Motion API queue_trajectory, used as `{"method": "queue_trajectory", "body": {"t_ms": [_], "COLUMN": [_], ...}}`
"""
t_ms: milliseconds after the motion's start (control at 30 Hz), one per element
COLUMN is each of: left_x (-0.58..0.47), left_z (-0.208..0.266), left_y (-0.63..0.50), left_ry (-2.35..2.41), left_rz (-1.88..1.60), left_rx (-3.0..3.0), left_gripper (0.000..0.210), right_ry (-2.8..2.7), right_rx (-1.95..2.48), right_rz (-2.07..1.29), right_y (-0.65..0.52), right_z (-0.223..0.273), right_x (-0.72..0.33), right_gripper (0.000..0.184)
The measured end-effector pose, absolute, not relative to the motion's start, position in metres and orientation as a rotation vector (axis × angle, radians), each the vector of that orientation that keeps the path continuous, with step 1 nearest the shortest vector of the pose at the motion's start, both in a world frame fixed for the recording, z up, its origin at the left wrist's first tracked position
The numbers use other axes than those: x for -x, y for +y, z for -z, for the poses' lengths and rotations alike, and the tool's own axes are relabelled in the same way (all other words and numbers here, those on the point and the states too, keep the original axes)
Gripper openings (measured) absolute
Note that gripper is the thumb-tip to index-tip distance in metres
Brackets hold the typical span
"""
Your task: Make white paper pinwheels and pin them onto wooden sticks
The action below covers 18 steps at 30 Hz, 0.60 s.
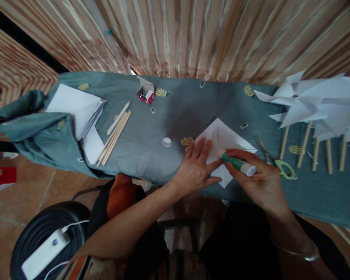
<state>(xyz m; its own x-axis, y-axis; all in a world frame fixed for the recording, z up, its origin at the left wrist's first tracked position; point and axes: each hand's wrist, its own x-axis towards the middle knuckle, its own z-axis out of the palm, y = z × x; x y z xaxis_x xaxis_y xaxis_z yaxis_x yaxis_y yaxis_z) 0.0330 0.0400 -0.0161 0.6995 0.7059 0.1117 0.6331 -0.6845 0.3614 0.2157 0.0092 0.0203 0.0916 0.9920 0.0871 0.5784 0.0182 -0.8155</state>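
Observation:
A creased square of white paper [218, 134] lies cornerwise on the cloth near the table's front edge. Across its left part rests my left hand [195, 167], fingers spread flat on the sheet. My right hand [258, 171] is closed round a green and white glue stick [236, 163], whose tip points at the middle of the paper; whether it touches I cannot tell. The white cap [167, 142] of the glue stick stands apart, left of the paper. Just right of my right hand are scissors [281, 165] with light green handles, partly hidden by it.
Paper pinwheels [297, 97] on sticks lie at the right. Leftward are loose wooden sticks [115, 138], a white rolled stick [119, 118], a red box of small metal pins [146, 93] and stacked white paper [76, 107]. A striped curtain [186, 39] hangs behind the table.

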Motion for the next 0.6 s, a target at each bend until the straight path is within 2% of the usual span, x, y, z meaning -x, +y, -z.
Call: {"method": "queue_trajectory", "body": {"t_ms": [433, 600], "left_x": [-0.033, -0.032], "left_z": [0.017, 0.015], "left_y": [0.04, 0.04], "left_ry": [1.045, 1.043], "left_rz": [-0.366, -0.351], "left_rx": [-2.6, -2.592], "left_gripper": [0.064, 0.063], "right_ry": [-1.508, -1.224], "right_rx": [1.732, 1.736], "right_rz": [-0.723, -0.808], "right_y": [0.008, 0.012], "right_z": [-0.018, -0.018], "right_x": [-0.225, -0.228], "right_gripper": [0.024, 0.027]}}
